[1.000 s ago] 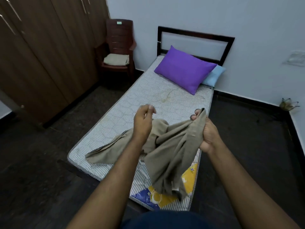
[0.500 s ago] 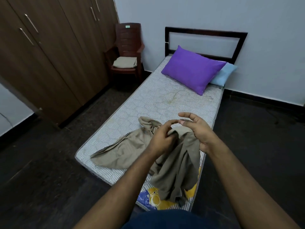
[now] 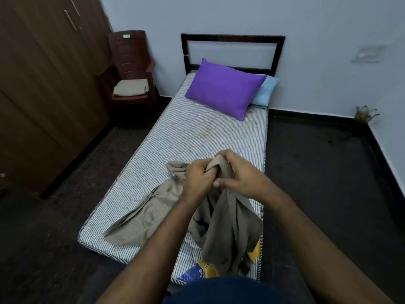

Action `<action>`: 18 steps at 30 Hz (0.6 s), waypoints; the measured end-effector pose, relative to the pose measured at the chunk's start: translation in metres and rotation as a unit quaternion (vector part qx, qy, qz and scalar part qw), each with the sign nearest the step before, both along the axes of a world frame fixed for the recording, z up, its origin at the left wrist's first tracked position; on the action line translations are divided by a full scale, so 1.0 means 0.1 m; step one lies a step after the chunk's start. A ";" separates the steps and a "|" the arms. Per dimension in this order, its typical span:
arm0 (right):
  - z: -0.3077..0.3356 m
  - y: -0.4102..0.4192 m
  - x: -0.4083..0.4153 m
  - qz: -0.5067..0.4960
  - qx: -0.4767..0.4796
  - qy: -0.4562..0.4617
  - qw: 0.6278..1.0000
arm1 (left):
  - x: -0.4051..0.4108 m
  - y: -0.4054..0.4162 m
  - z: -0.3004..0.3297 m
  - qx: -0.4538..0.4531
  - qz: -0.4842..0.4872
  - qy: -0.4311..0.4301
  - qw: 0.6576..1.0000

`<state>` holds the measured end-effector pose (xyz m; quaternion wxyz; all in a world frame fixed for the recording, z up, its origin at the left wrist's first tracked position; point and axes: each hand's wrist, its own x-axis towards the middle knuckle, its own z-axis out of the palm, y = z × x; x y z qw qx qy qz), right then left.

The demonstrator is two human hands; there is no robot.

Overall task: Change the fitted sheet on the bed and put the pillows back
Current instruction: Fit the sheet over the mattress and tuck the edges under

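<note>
A khaki fitted sheet (image 3: 140, 218) lies bunched over the foot of the bare striped mattress (image 3: 179, 139). My left hand (image 3: 198, 179) and my right hand (image 3: 236, 175) meet above it, and both grip the same gathered bit of the sheet's edge, fingers curled round the cloth. The rest of the sheet hangs down from my hands and trails to the left. At the head of the bed a purple pillow (image 3: 223, 88) lies on top of a light blue pillow (image 3: 266, 91), in front of the dark headboard (image 3: 232, 38).
A brown plastic chair (image 3: 131, 69) with a folded beige cloth (image 3: 131, 87) on its seat stands left of the bed's head. Wooden wardrobe doors (image 3: 43, 84) run along the left. Dark floor lies on both sides of the bed. A blue and yellow label (image 3: 201, 270) shows at the mattress foot.
My hands were apart, each holding sheet, one second ago. They have come together and now both grip one bunched spot. The view has shifted slightly.
</note>
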<state>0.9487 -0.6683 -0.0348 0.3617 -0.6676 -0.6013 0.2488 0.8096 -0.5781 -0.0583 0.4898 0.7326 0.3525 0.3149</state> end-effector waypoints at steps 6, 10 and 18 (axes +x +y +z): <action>-0.16 0.18 -0.32 -0.220 0.012 0.032 0.975 | -0.20 0.53 0.09 0.077 -0.012 0.006 0.997; 0.06 0.31 -0.46 -0.290 0.073 0.098 0.949 | -0.37 0.74 -0.06 0.154 -0.024 0.075 0.985; 0.24 0.41 -0.44 -0.300 0.070 0.025 0.951 | -0.32 0.71 0.20 -0.096 0.028 -0.102 0.990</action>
